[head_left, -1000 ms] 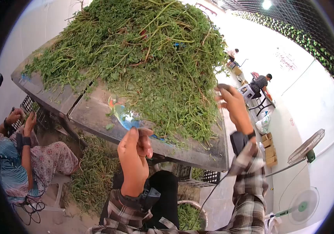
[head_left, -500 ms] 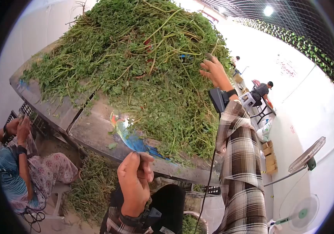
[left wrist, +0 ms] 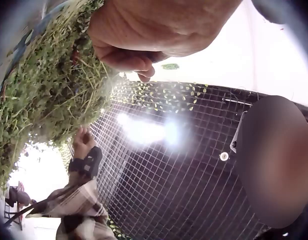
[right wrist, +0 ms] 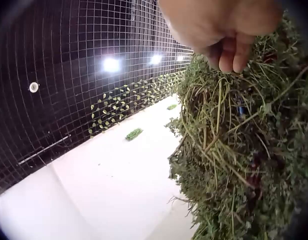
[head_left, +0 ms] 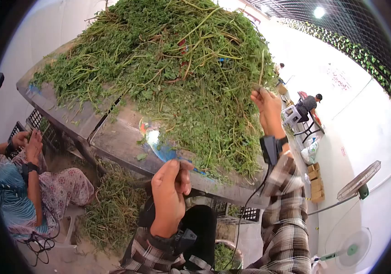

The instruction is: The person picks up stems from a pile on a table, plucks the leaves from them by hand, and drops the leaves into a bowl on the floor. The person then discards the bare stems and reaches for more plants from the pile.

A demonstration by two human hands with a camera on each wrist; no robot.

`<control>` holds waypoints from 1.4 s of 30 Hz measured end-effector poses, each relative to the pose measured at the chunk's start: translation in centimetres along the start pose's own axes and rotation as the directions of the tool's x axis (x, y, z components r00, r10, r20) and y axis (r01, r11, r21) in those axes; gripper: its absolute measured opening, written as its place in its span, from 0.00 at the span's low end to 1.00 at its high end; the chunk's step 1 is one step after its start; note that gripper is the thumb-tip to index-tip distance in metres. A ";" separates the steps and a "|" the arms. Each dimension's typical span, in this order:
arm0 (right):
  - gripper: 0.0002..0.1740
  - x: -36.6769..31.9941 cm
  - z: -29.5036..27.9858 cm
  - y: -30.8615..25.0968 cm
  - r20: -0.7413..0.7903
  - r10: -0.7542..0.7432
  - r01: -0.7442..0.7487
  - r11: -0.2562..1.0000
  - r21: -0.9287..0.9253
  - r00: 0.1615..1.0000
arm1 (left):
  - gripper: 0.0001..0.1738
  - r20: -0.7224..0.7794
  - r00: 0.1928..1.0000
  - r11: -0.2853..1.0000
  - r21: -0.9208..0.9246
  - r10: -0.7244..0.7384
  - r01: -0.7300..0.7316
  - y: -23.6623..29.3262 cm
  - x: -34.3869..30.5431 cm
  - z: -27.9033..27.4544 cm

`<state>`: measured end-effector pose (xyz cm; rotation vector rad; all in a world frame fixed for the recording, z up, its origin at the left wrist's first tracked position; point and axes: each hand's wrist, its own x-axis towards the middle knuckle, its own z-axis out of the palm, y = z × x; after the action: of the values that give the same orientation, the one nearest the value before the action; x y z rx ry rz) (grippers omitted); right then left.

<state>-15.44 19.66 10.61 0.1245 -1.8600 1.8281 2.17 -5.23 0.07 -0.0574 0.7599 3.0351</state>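
A big heap of leafy green stems [head_left: 191, 91] covers much of a dark, worn table [head_left: 113, 146]. At the heap's right side, my right hand [head_left: 268, 109] is raised with thumb and fingertips together, pinching the lower end of a thin pale stem [head_left: 262, 66] that stands up from them. In the right wrist view, curled fingers [right wrist: 231, 52] overlap the heap's top. My left hand [head_left: 170, 189] is held at the table's front edge, thumb against curled fingers. Nothing shows in its grasp. The left wrist view shows the same curled fingers [left wrist: 126, 62] beside the heap.
Another person [head_left: 54, 196] sits at the left, hands raised near black crates. Loose stems [head_left: 113, 201] lie on the floor beneath the table. A tub of greens [head_left: 225, 255] stands by my legs. Fans [head_left: 359, 180], boxes [head_left: 314, 182] and a farther seated person [head_left: 307, 107] are at the right.
My right hand moved up and over the heap's right edge, then drew back to the right with a thin stem in its fingertips. The left hand kept its pose.
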 end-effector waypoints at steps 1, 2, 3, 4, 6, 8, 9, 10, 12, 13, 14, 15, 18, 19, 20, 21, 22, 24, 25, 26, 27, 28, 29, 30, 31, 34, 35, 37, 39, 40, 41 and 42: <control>0.15 -1.7 -0.1 -0.4 0.030 0.007 -0.007 1.000 -0.010 1.000 | 0.17 -0.002 1.000 1.000 0.004 -0.010 0.010 -0.3 -0.1 0.1; 0.15 -3.5 0.0 -1.0 0.062 0.015 -0.014 1.000 -0.020 0.998 | 0.16 0.020 0.999 0.998 0.041 -0.040 0.039 -0.6 -0.1 0.2; 0.15 -5.4 0.4 -1.9 0.059 0.020 -0.019 1.000 -0.020 0.998 | 0.16 0.042 0.997 0.995 0.077 -0.067 0.064 -0.9 -0.1 0.3; 0.15 -7.3 1.1 -2.9 0.076 0.039 -0.038 0.999 -0.012 0.996 | 0.16 0.096 0.992 0.989 0.126 -0.085 0.073 -1.4 -0.2 0.2; 0.16 -10.3 1.2 -3.8 0.127 0.091 -0.089 0.996 -0.014 0.988 | 0.16 0.132 0.982 0.980 0.167 -0.133 0.110 -2.3 -0.3 0.6; 0.15 -13.0 1.4 -4.3 0.148 0.135 -0.132 0.991 -0.024 0.980 | 0.16 0.198 0.953 0.958 0.220 -0.230 0.185 -2.5 -0.6 1.1; 0.15 -14.3 1.4 -4.4 0.170 0.173 -0.170 0.985 -0.030 0.970 | 0.16 0.193 0.954 0.957 0.219 -0.232 0.188 -2.8 -0.7 1.4; 0.15 -15.3 1.2 -4.4 0.211 0.192 -0.187 0.981 -0.041 0.958 | 0.16 0.192 0.956 0.958 0.228 -0.221 0.176 -3.2 -0.7 1.5; 0.15 -17.4 1.1 -4.1 0.226 0.213 -0.205 0.977 -0.059 0.950 | 0.19 0.200 0.963 0.957 0.259 -0.183 0.128 -3.7 -0.5 1.3; 0.15 -18.4 1.0 -3.9 0.235 0.226 -0.214 0.974 -0.078 0.945 | 0.19 0.192 0.964 0.956 0.261 -0.185 0.131 -3.8 -0.4 1.3; 0.15 -19.2 0.7 -3.5 0.253 0.210 -0.187 0.976 -0.112 0.944 | 0.20 0.197 0.966 0.959 0.260 -0.169 0.115 -3.8 -0.3 1.4; 0.15 -20.0 0.6 -3.4 0.248 0.217 -0.194 0.975 -0.110 0.944 | 0.21 0.204 0.967 0.961 0.258 -0.156 0.100 -3.9 -0.4 1.4; 0.13 -22.4 0.6 -2.8 0.282 0.055 0.040 0.946 -0.321 0.958 | 0.21 0.223 0.963 0.969 0.225 -0.151 0.099 -4.3 -0.6 1.8; 0.13 -23.0 0.5 -2.5 0.271 0.055 0.036 0.947 -0.319 0.961 | 0.20 0.238 0.961 0.974 0.208 -0.143 0.094 -4.5 -0.7 2.0; 0.14 -23.5 0.4 -2.3 0.361 -0.106 0.285 0.825 -0.489 0.927 | 0.20 0.248 0.957 0.972 0.214 -0.151 0.098 -4.8 -0.7 2.0; 0.15 -23.9 0.2 -2.1 0.474 -0.231 0.505 0.613 -0.607 0.850 | 0.18 0.222 0.965 0.965 0.247 -0.141 0.084 -5.3 -0.6 1.8; 0.18 -24.5 0.3 -1.9 0.517 -0.276 0.577 0.525 -0.625 0.811 | 0.15 0.198 0.972 0.958 0.279 -0.129 0.070 -5.8 -0.5 1.6; 0.18 -25.7 0.4 -1.9 0.542 -0.272 0.593 0.537 -0.600 0.795 | 0.13 0.222 0.968 0.948 0.314 -0.114 0.040 -6.2 -0.4 1.0; 0.17 -26.2 0.1 -1.9 0.572 -0.264 0.606 0.559 -0.566 0.777 | 0.10 0.235 0.967 0.936 0.352 -0.095 0.006 -6.4 -0.4 0.9; 0.16 -26.3 -0.2 -1.7 0.554 -0.272 0.591 0.589 -0.551 0.787 | 0.08 0.242 0.967 0.922 0.387 -0.077 -0.024 -6.5 -0.5 1.0; 0.16 -26.4 -0.6 -2.0 0.548 -0.274 0.587 0.593 -0.551 0.790 | 0.08 0.243 0.967 0.919 0.394 -0.080 -0.023 -6.6 -0.5 1.0; 0.14 -26.3 -1.0 -2.4 0.480 -0.241 0.498 0.686 -0.531 0.844 | 0.08 0.250 0.964 0.924 0.382 -0.092 -0.011 -6.7 -0.5 1.0; 0.13 -26.2 -1.5 -2.7 0.414 -0.197 0.403 0.768 -0.499 0.889 | 0.08 0.257 0.961 0.930 0.368 -0.102 0.001 -6.7 -0.5 1.0; 0.13 -26.1 -2.1 -2.6 0.413 -0.194 0.399 0.770 -0.498 0.890 | 0.08 0.254 0.962 0.929 0.370 -0.104 0.003 -6.7 -0.5 1.1; 0.12 -25.9 -2.7 -2.3 0.315 -0.084 0.227 0.864 -0.450 0.945 | 0.08 0.273 0.956 0.932 0.363 -0.110 0.004 -6.6 -0.6 1.2; 0.11 -26.0 -3.3 -1.7 0.092 0.218 -0.194 0.955 -0.223 0.972 | 0.07 0.301 0.941 0.928 0.371 -0.156 0.035 -6.3 -1.0 1.6; 0.11 -26.1 -3.5 -1.4 0.089 0.226 -0.202 0.954 -0.221 0.970 | 0.07 0.314 0.931 0.924 0.378 -0.183 0.055 -6.3 -1.1 1.7; 0.13 -25.9 -4.1 -0.8 0.153 0.312 -0.300 0.949 -0.096 0.938 | 0.07 0.319 0.928 0.918 0.393 -0.192 0.054 -6.5 -1.2 1.8; 0.13 -25.9 -3.9 -0.7 0.167 0.370 -0.370 0.929 -0.029 0.914 | 0.07 0.331 0.922 0.911 0.409 -0.202 0.053 -6.7 -1.3 1.8; 0.14 -25.8 -3.7 -0.7 0.187 0.419 -0.432 0.901 0.036 0.889 | 0.06 0.338 0.917 0.911 0.408 -0.212 0.060 -6.8 -1.4 1.9; 0.14 -25.6 -3.4 -1.0 0.181 0.419 -0.432 0.901 0.038 0.890 | 0.05 0.345 0.912 0.911 0.408 -0.221 0.066 -6.9 -1.4 2.0; 0.14 -25.5 -3.1 -1.4 0.192 0.453 -0.477 0.873 0.102 0.870 | 0.05 0.347 0.910 0.909 0.411 -0.226 0.069 -6.9 -1.4 2.1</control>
<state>7.94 15.09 0.93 -0.1458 -1.9903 2.3468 3.69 1.83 -1.29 0.4532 1.2261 2.5619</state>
